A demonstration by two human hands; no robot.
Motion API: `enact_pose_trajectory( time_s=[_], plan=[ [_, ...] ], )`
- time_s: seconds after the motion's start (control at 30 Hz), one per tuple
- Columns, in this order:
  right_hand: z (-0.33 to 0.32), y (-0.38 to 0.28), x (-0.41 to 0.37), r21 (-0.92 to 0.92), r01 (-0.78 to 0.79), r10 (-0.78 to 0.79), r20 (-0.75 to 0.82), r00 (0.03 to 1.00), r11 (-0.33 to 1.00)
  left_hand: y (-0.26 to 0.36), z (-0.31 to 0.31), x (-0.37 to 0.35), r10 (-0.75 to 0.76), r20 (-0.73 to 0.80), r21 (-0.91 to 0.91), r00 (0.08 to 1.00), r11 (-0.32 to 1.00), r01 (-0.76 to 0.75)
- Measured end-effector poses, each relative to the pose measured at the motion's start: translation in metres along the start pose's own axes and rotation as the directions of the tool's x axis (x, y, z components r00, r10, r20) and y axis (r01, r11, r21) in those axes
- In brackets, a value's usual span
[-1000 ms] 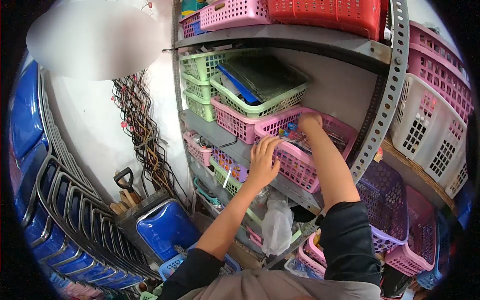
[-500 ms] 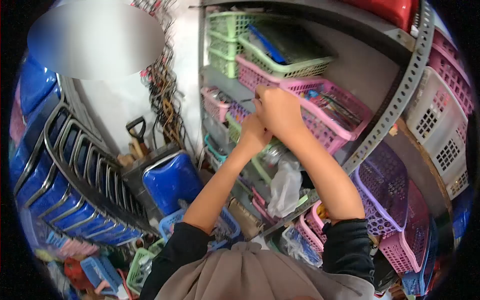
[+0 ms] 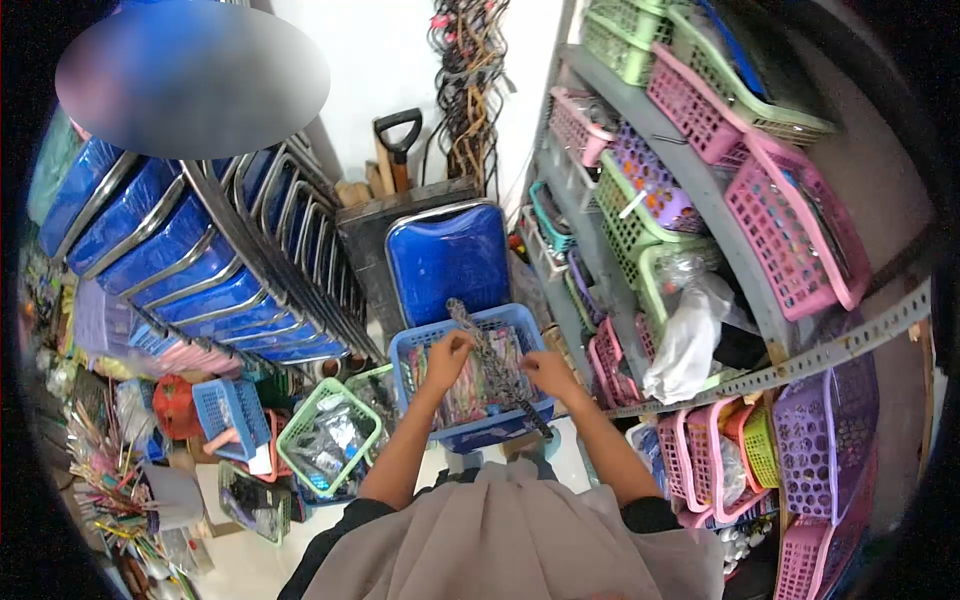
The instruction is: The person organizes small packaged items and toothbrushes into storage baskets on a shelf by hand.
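Observation:
Low in front of me, a blue basket [image 3: 490, 432] holds many thin, colourful packets [image 3: 455, 385]. A long dark strip with a speckled pattern [image 3: 487, 350] lies slantwise across it, its lower end over the near rim. My left hand [image 3: 449, 358] is over the basket's left part, fingers curled together beside the strip. At the right rim is my right hand [image 3: 549, 374], fingers bent inward toward the strip. What either hand pinches, I cannot tell.
A blue padded seat [image 3: 447, 262] stands behind the basket. Stacked blue chairs [image 3: 190, 270] fill the left. Metal shelving [image 3: 730, 190] with pink baskets [image 3: 790, 225] rises on the right. A green basket [image 3: 330, 437] of packaged items sits on the floor at left.
Both hands have moved down from the shelf's pink baskets to the blue basket and drawn apart. The view has swung left and downward, bringing the blue basket to the middle.

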State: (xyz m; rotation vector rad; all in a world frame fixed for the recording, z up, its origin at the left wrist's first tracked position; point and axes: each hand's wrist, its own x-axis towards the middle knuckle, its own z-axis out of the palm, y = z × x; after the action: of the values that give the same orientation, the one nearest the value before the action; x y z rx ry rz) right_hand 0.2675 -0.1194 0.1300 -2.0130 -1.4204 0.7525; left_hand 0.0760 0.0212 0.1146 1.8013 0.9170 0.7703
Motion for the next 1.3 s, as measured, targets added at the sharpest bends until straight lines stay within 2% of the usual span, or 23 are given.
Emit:
enact_pose_trajectory(
  time_s=[0.03, 0.07, 0.13, 0.2, 0.23, 0.3, 0.33, 0.4, 0.47, 0.53, 0.6, 0.67, 0.7, 0.73, 0.8, 0.83, 0.9, 0.97, 1.03, 1.07, 1.13, 1.23, 1.3],
  plan=[
    [0.023, 0.016, -0.002, 0.004, 0.003, -0.003, 0.019, 1.000, 1.000, -0.022, 0.000, -0.013, 0.056, -0.088, 0.033, 0.995, 0.998, -0.053],
    [0.044, 0.029, -0.006, 0.000, -0.057, 0.057, 0.017, 0.998, 0.998, -0.039, -0.004, -0.023, 0.041, -0.095, 0.037, 0.995, 0.999, -0.038],
    [0.079, 0.057, -0.012, -0.009, -0.118, 0.119, 0.034, 0.992, 0.993, -0.070, -0.007, -0.043, -0.293, 0.071, 0.111, 0.953, 0.952, 0.284],
    [0.104, 0.082, -0.019, -0.122, -0.213, 0.206, -0.066, 0.976, 0.969, -0.106, 0.002, -0.068, -0.309, 0.063, 0.058, 0.949, 0.950, 0.306],
    [0.110, 0.089, -0.022, -0.125, -0.207, 0.203, -0.047, 0.978, 0.970, -0.121, 0.006, -0.077, -0.307, 0.061, 0.011, 0.950, 0.952, 0.306],
    [0.121, 0.101, -0.028, -0.165, -0.375, 0.386, 0.038, 0.922, 0.912, -0.144, 0.016, -0.094, -0.322, 0.008, 0.074, 0.947, 0.944, 0.320],
    [0.127, 0.106, -0.031, -0.167, -0.370, 0.384, 0.056, 0.922, 0.914, -0.162, 0.023, -0.104, -0.318, -0.033, 0.137, 0.947, 0.938, 0.320],
    [0.138, 0.116, -0.038, -0.345, -0.324, 0.334, -0.031, 0.942, 0.881, -0.179, 0.026, -0.114, -0.304, -0.058, 0.156, 0.951, 0.938, 0.309],
    [0.138, 0.125, -0.038, -0.327, -0.260, 0.293, 0.056, 0.955, 0.909, -0.159, 0.023, -0.113, -0.411, -0.045, 0.208, 0.911, 0.888, 0.410],
    [0.143, 0.131, -0.041, -0.129, -0.352, 0.340, -0.104, 0.935, 0.927, -0.170, 0.027, -0.119, -0.473, -0.033, 0.150, 0.880, 0.868, 0.473],
    [0.142, 0.134, -0.043, -0.119, -0.366, 0.350, -0.139, 0.927, 0.923, -0.181, 0.031, -0.117, -0.472, -0.004, 0.174, 0.882, 0.868, 0.465],
    [0.139, 0.131, -0.049, 0.209, -0.260, 0.309, -0.254, 0.917, 0.943, -0.187, 0.037, -0.118, -0.444, -0.046, 0.212, 0.895, 0.871, 0.443],
    [0.139, 0.130, -0.051, 0.335, -0.333, 0.419, -0.225, 0.880, 0.881, -0.188, 0.041, -0.117, -0.405, -0.084, 0.249, 0.910, 0.876, 0.413],
    [0.139, 0.131, -0.048, 0.335, -0.335, 0.420, -0.223, 0.880, 0.880, -0.190, 0.045, -0.116, -0.407, -0.084, 0.249, 0.909, 0.875, 0.415],
    [0.142, 0.138, -0.040, 0.319, -0.455, 0.533, -0.225, 0.816, 0.831, -0.193, 0.052, -0.112, -0.465, -0.146, 0.232, 0.873, 0.842, 0.487],
    [0.146, 0.144, -0.037, 0.316, -0.457, 0.534, -0.230, 0.814, 0.832, -0.183, 0.052, -0.105, -0.465, -0.145, 0.234, 0.873, 0.841, 0.487],
    [0.150, 0.153, -0.031, 0.393, -0.414, 0.531, -0.260, 0.806, 0.821, -0.176, 0.054, -0.092, -0.650, -0.082, 0.281, 0.755, 0.712, 0.643],
    [0.150, 0.158, -0.028, 0.466, -0.369, 0.533, -0.288, 0.796, 0.804, -0.183, 0.058, -0.083, -0.655, -0.042, 0.378, 0.755, 0.689, 0.619],
    [0.143, 0.160, -0.025, 0.701, -0.529, 0.717, 0.036, 0.697, 0.479, -0.197, 0.065, -0.080, -0.658, 0.001, 0.466, 0.753, 0.666, 0.582],
    [0.139, 0.161, -0.024, 0.702, -0.527, 0.718, 0.033, 0.695, 0.479, -0.203, 0.068, -0.080, -0.648, -0.053, 0.392, 0.759, 0.686, 0.613],
    [0.122, 0.151, -0.025, 0.818, -0.530, 0.677, 0.261, 0.688, 0.223, -0.204, 0.074, -0.077, -0.641, -0.101, 0.313, 0.761, 0.705, 0.636],
    [0.112, 0.149, -0.025, 0.792, -0.571, 0.623, 0.339, 0.705, 0.215, -0.205, 0.077, -0.074, -0.610, -0.147, 0.356, 0.779, 0.702, 0.617],
    [0.112, 0.152, -0.025, 0.790, -0.569, 0.607, 0.341, 0.717, 0.228, -0.202, 0.080, -0.072, -0.640, -0.071, 0.205, 0.765, 0.741, 0.639]
  ],
)
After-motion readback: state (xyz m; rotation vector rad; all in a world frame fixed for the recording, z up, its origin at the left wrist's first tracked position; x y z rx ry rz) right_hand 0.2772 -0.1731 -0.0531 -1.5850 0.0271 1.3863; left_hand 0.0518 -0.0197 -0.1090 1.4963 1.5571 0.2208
